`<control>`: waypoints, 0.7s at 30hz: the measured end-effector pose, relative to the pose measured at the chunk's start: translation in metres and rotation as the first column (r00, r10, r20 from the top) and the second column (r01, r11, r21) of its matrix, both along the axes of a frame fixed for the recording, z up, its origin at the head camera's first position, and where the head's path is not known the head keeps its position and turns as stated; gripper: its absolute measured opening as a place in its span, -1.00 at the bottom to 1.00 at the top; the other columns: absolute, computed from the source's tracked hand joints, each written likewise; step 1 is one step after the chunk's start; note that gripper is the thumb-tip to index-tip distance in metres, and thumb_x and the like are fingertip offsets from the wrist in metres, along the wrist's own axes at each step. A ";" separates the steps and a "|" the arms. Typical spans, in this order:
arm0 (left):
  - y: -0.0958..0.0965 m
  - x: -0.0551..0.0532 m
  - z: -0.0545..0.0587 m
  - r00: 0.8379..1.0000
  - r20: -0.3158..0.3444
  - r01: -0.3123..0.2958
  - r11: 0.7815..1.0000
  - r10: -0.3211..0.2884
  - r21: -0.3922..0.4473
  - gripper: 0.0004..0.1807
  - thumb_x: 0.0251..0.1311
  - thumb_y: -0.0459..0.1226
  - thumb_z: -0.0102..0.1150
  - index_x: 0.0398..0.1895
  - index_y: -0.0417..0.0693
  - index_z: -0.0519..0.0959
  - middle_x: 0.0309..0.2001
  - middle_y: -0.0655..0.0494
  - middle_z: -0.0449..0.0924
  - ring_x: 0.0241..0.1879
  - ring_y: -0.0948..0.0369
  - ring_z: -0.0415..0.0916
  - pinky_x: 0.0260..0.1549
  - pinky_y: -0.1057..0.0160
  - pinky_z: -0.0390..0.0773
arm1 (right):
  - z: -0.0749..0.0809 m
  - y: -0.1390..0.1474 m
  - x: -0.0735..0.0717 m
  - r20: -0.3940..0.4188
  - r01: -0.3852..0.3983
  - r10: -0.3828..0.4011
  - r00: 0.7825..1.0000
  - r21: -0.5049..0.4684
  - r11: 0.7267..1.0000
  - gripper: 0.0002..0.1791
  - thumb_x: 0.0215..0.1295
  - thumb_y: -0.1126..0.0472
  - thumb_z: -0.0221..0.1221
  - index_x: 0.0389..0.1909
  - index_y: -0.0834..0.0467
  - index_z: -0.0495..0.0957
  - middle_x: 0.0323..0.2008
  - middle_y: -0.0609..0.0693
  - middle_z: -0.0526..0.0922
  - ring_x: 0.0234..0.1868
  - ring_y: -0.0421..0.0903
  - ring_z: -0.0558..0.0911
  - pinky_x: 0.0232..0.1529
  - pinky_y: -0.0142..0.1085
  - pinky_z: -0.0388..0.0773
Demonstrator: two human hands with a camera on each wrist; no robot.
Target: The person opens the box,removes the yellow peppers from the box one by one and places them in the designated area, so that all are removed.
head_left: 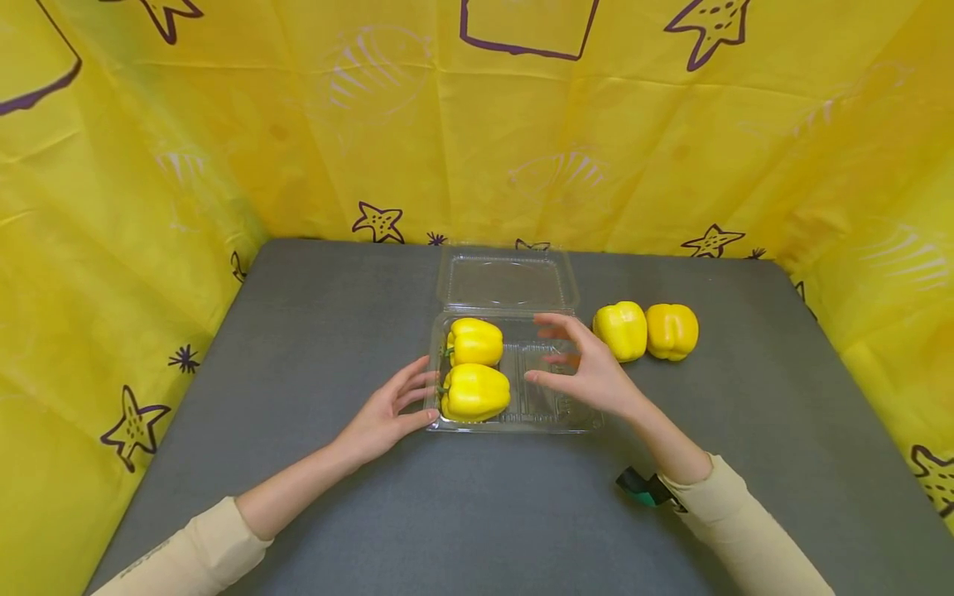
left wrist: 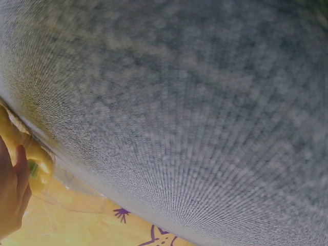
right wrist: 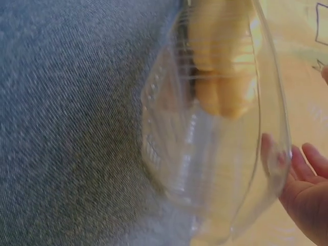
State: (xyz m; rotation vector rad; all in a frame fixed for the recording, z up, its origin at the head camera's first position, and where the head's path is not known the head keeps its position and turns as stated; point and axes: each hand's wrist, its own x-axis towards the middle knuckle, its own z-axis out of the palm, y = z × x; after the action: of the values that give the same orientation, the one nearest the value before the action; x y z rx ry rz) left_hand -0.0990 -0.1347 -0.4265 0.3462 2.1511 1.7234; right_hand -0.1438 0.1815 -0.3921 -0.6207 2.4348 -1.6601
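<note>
A clear plastic clamshell box [head_left: 551, 428] lies on the table with its lid [head_left: 508, 285] folded back. Two yellow bell peppers, a rear one [head_left: 477, 341] and a front one [head_left: 474, 392], sit in its left half, stems to the left. My left hand [head_left: 389, 411] is at the box's left side, its thumb at the front left corner and its fingers loosely extended. Over the right half hovers my right hand [head_left: 592, 368], fingers spread, nothing between them. The left wrist view catches part of the left hand [left wrist: 10, 192] beside a pepper [left wrist: 38, 164].
Two more yellow bell peppers, one nearer [head_left: 621, 331] and one farther right [head_left: 672, 332], stand to the right of the box on the grey table [head_left: 358, 505]. A dark strap [head_left: 643, 487] shows by the right sleeve. Yellow patterned cloth [head_left: 477, 149] encloses the back and sides.
</note>
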 end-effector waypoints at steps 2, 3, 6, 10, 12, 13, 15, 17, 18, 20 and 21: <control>0.000 0.000 -0.001 1.000 0.000 0.000 1.000 0.000 0.002 -0.14 0.24 -0.38 0.25 0.52 -0.19 0.00 0.37 -0.22 0.26 0.31 -0.10 0.31 0.17 0.08 0.44 | -0.003 -0.003 0.001 0.017 -0.012 0.012 1.000 0.018 1.000 -0.14 0.03 0.36 0.45 0.37 0.19 0.25 0.31 0.13 0.32 0.24 0.17 0.39 0.07 -0.12 0.56; 0.000 0.000 0.000 1.000 0.003 -0.002 1.000 0.002 0.006 -0.14 0.24 -0.38 0.25 0.52 -0.18 0.00 0.37 -0.21 0.27 0.31 -0.09 0.31 0.17 0.10 0.44 | -0.003 -0.005 0.001 0.025 -0.020 0.020 0.999 0.026 0.999 -0.14 0.03 0.34 0.45 0.36 0.18 0.25 0.31 0.13 0.32 0.24 0.18 0.39 0.08 -0.10 0.56; -0.001 0.000 -0.002 1.000 -0.014 0.008 1.000 -0.008 0.011 -0.15 0.25 -0.38 0.24 0.51 -0.22 -0.01 0.37 -0.24 0.26 0.31 -0.12 0.30 0.16 0.13 0.46 | -0.006 -0.010 0.003 0.043 -0.046 0.044 0.998 0.048 0.998 -0.14 0.03 0.32 0.46 0.36 0.15 0.26 0.32 0.17 0.31 0.23 0.19 0.41 0.08 -0.02 0.55; 0.000 0.000 -0.003 1.000 -0.026 0.012 1.000 -0.012 0.016 -0.15 0.25 -0.39 0.24 0.51 -0.24 -0.01 0.36 -0.26 0.26 0.30 -0.13 0.30 0.15 0.13 0.46 | -0.008 -0.015 0.003 0.041 -0.074 0.071 0.997 0.087 0.993 -0.18 0.04 0.24 0.47 0.33 0.08 0.30 0.28 0.14 0.35 0.19 0.16 0.46 0.07 -0.02 0.56; 0.000 0.000 -0.003 1.000 -0.022 0.008 1.000 -0.008 0.018 -0.14 0.24 -0.40 0.25 0.51 -0.22 0.00 0.36 -0.25 0.26 0.30 -0.12 0.31 0.16 0.14 0.46 | -0.010 -0.016 0.003 0.035 -0.090 0.087 0.996 0.099 0.991 -0.19 0.04 0.22 0.47 0.32 0.08 0.31 0.27 0.12 0.36 0.19 0.15 0.47 0.07 -0.03 0.56; 0.000 -0.001 -0.003 1.000 -0.020 0.006 1.000 -0.005 0.018 -0.14 0.23 -0.40 0.25 0.51 -0.21 0.00 0.37 -0.24 0.26 0.30 -0.12 0.31 0.16 0.14 0.46 | -0.010 -0.017 0.003 0.035 -0.099 0.096 0.995 0.103 0.990 -0.19 0.04 0.20 0.48 0.31 0.08 0.31 0.27 0.12 0.36 0.19 0.14 0.46 0.06 -0.03 0.56; 0.000 -0.001 -0.003 1.000 -0.016 0.005 1.000 -0.005 0.021 -0.14 0.23 -0.40 0.25 0.51 -0.20 0.00 0.37 -0.23 0.26 0.31 -0.11 0.31 0.16 0.15 0.46 | -0.012 -0.019 0.002 0.033 -0.119 0.116 0.993 0.110 0.987 -0.18 0.03 0.18 0.48 0.32 0.13 0.31 0.28 0.14 0.36 0.20 0.15 0.46 0.06 0.00 0.56; -0.001 -0.001 -0.004 1.000 -0.015 0.004 1.000 -0.004 0.022 -0.14 0.23 -0.40 0.25 0.51 -0.20 0.00 0.37 -0.23 0.26 0.30 -0.11 0.31 0.16 0.15 0.46 | -0.013 -0.020 0.002 0.039 -0.140 0.136 0.990 0.115 0.984 -0.18 0.03 0.18 0.48 0.31 0.18 0.30 0.27 0.17 0.36 0.20 0.17 0.46 0.06 0.03 0.55; -0.001 -0.001 -0.004 1.000 -0.016 0.007 1.000 -0.006 0.023 -0.14 0.23 -0.40 0.25 0.51 -0.20 0.00 0.37 -0.23 0.26 0.30 -0.11 0.31 0.16 0.14 0.46 | -0.013 -0.021 0.002 0.040 -0.147 0.143 0.989 0.120 0.982 -0.17 0.03 0.17 0.48 0.31 0.19 0.30 0.26 0.18 0.37 0.19 0.18 0.46 0.06 0.03 0.55; -0.001 -0.001 -0.004 1.000 -0.021 0.011 1.000 -0.010 0.021 -0.14 0.24 -0.40 0.25 0.51 -0.22 -0.01 0.37 -0.25 0.25 0.30 -0.12 0.31 0.16 0.11 0.45 | -0.014 -0.022 0.002 0.037 -0.160 0.156 0.987 0.138 0.977 -0.19 0.03 0.16 0.48 0.30 0.19 0.32 0.24 0.17 0.38 0.19 0.17 0.47 0.05 0.01 0.56; -0.001 -0.001 -0.004 1.000 -0.022 0.012 1.000 -0.012 0.021 -0.14 0.24 -0.39 0.24 0.51 -0.23 -0.01 0.36 -0.26 0.25 0.30 -0.13 0.30 0.17 0.10 0.45 | -0.015 -0.023 0.003 0.037 -0.166 0.162 0.986 0.149 0.975 -0.20 0.03 0.15 0.48 0.29 0.18 0.32 0.24 0.15 0.38 0.18 0.16 0.47 0.04 -0.02 0.57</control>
State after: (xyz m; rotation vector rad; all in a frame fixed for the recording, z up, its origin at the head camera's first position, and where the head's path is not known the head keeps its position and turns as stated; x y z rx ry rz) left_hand -0.0997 -0.1359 -0.4308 0.3850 2.1437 1.7441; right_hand -0.1411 0.1587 -0.4071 -0.7501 2.3914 -1.3973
